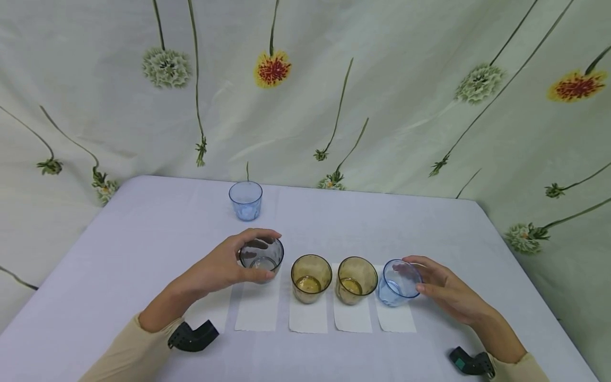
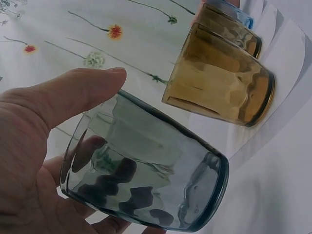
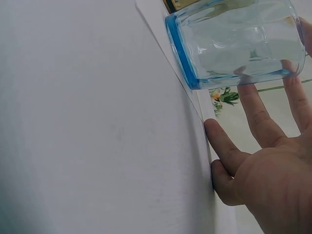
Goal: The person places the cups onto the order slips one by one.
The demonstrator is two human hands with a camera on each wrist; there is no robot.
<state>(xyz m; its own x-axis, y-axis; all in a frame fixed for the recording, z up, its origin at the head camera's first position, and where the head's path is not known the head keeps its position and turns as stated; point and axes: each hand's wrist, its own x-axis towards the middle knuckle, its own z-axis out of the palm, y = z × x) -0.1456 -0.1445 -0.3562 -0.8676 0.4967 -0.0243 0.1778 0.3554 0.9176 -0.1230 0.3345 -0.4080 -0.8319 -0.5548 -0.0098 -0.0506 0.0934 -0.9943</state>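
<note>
My left hand (image 1: pixel 234 260) grips a smoky grey glass (image 2: pixel 151 165), thumb on the near side and fingers round the far side. Whether its base touches the table cannot be told. To its right stand two amber glasses, the left one (image 1: pixel 311 278) and the right one (image 1: pixel 356 280), upright on white paper strips. At the right end of the row, my right hand (image 1: pixel 446 286) holds a light blue glass (image 3: pixel 239 46) between thumb and fingers. In the right wrist view, two other fingers are bent low beside the table surface.
Another light blue glass (image 1: pixel 246 201) stands at the back of the table, behind the grey one. Several white paper strips (image 1: pixel 256 313) lie side by side on the white tablecloth (image 1: pixel 119 254). A flower-printed cloth (image 1: pixel 391 106) hangs behind the table.
</note>
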